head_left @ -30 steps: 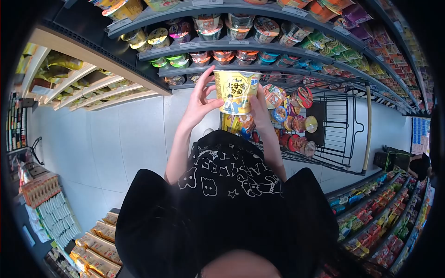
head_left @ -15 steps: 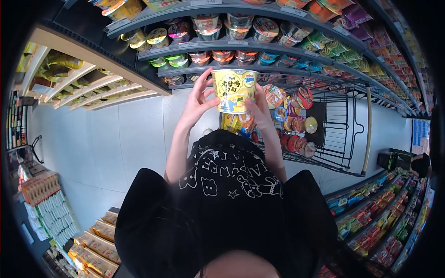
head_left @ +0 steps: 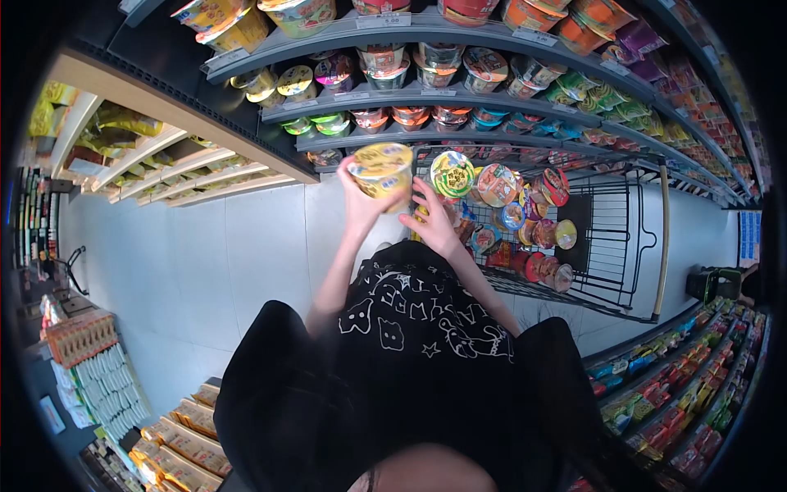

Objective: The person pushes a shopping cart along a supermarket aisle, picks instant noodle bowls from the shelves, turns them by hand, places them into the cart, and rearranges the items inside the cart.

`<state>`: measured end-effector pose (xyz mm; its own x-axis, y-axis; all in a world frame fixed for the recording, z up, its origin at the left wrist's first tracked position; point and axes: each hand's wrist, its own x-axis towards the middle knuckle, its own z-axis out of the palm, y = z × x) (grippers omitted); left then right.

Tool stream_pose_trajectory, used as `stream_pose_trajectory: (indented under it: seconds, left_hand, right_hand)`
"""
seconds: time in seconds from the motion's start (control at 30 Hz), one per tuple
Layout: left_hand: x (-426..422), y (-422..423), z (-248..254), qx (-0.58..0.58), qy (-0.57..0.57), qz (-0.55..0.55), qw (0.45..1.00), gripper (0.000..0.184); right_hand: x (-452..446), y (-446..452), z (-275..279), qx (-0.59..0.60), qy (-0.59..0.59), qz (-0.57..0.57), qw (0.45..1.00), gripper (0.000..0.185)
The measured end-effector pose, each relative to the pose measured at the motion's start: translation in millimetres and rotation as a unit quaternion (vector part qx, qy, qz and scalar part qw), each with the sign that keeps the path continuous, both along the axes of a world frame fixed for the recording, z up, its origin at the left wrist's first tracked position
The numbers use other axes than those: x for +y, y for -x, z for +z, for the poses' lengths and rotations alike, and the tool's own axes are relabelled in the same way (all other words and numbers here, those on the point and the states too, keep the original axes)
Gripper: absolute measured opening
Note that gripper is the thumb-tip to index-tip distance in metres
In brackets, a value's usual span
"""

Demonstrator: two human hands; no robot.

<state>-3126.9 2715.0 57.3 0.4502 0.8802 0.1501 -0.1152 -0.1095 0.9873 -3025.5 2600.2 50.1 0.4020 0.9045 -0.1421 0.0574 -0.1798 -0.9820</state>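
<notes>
My left hand (head_left: 362, 203) is wrapped round a yellow instant noodle cup (head_left: 382, 164), held up in front of my body. The cup leans so that its lid faces me, and its print is blurred. Close by the cup's right side is my right hand (head_left: 434, 223), its fingers bent and apart with nothing gripped; whether a fingertip touches the cup I cannot tell. Just beyond my right hand, a wire shopping cart (head_left: 602, 238) carries several noodle cups, among them a green-and-yellow one (head_left: 452, 175) and a red one (head_left: 555, 187).
Shelves of noodle cups (head_left: 385, 66) curve across the front. A wooden rack (head_left: 123, 152) with yellow packets stands at the left. Packaged goods fill shelves (head_left: 680, 385) at the lower right and a stand (head_left: 184, 435) at the lower left. Pale floor (head_left: 205, 246) lies between.
The noodle cup has moved down and tipped so its lid shows. My right hand has come off its side. A green-and-yellow cup in the cart has come into view.
</notes>
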Motion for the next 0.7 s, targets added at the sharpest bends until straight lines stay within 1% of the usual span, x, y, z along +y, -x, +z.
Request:
stream_pose_trajectory:
  seconds: [0.03, 0.07, 0.1, 0.13, 0.17, 0.23, 0.27, 0.3, 0.33, 0.37, 0.43, 0.47, 0.5, 0.53, 0.63, 0.67, 0.7]
  left_hand:
    - [16, 1, -12, 0.000, -0.027, 0.036, 0.999, 0.088]
    - [37, 3, -23, 0.046, -0.085, 0.109, 0.989, 0.089]
    - [58, 3, -21, 0.027, -0.077, 0.141, 0.987, 0.090]
    - [82, 3, -28, 0.005, -0.099, 0.182, 0.978, 0.093]
    - [114, 6, -42, 0.065, -0.146, 0.231, 0.960, 0.094]
    - [162, 5, -36, 0.100, -0.182, 0.270, 0.940, 0.095]
    - [188, 4, -40, 0.127, -0.200, 0.287, 0.928, 0.094]
    - [214, 2, -46, 0.151, -0.230, 0.306, 0.912, 0.093]
    - [237, -1, -48, 0.147, -0.222, 0.303, 0.915, 0.093]
    - [255, -3, -48, 0.144, -0.215, 0.300, 0.918, 0.092]
    - [282, -10, -49, 0.164, -0.211, 0.318, 0.910, 0.092]
    - [293, -12, -47, 0.175, -0.211, 0.321, 0.907, 0.093]
    - [299, -15, -47, 0.186, -0.189, 0.323, 0.909, 0.093]
    - [307, -19, -52, 0.190, -0.198, 0.329, 0.904, 0.093]
    - [320, -27, -67, 0.219, -0.196, 0.345, 0.892, 0.094]
    - [320, -25, -68, 0.206, -0.186, 0.331, 0.902, 0.098]
    - [319, -25, -67, 0.192, -0.175, 0.317, 0.912, 0.102]
  right_hand:
    - [1, -2, -5, 0.002, -0.001, -0.007, 1.000, 0.073]
    - [0, -4, -15, 0.040, 0.000, -0.005, 0.999, 0.072]
    - [-2, -5, -21, 0.080, 0.000, -0.006, 0.997, 0.070]
    - [-6, -6, -8, 0.101, 0.013, -0.028, 0.994, 0.067]
    - [-10, -9, -16, 0.104, 0.012, -0.039, 0.994, 0.067]
    - [-22, -20, -44, 0.039, -0.005, -0.074, 0.996, 0.062]
    - [-30, -24, -51, 0.042, -0.006, -0.085, 0.995, 0.062]
    - [-40, -26, -57, 0.064, -0.018, -0.125, 0.990, 0.060]
    - [-50, -28, -60, 0.086, -0.032, -0.165, 0.982, 0.057]
    - [-58, -28, -57, 0.087, -0.033, -0.177, 0.980, 0.057]
    - [-74, -27, -46, 0.108, 0.062, -0.251, 0.960, 0.055]
    - [-80, -24, -41, 0.110, 0.062, -0.264, 0.956, 0.055]
    - [-86, -21, -37, 0.109, 0.107, -0.293, 0.944, 0.054]
    - [-91, -18, -35, 0.110, 0.151, -0.320, 0.929, 0.052]
    - [-108, -9, -44, 0.099, 0.154, -0.356, 0.917, 0.058]
    - [-110, -5, -40, 0.119, 0.180, -0.369, 0.904, 0.057]
    - [-113, -2, -46, 0.121, 0.180, -0.377, 0.900, 0.057]
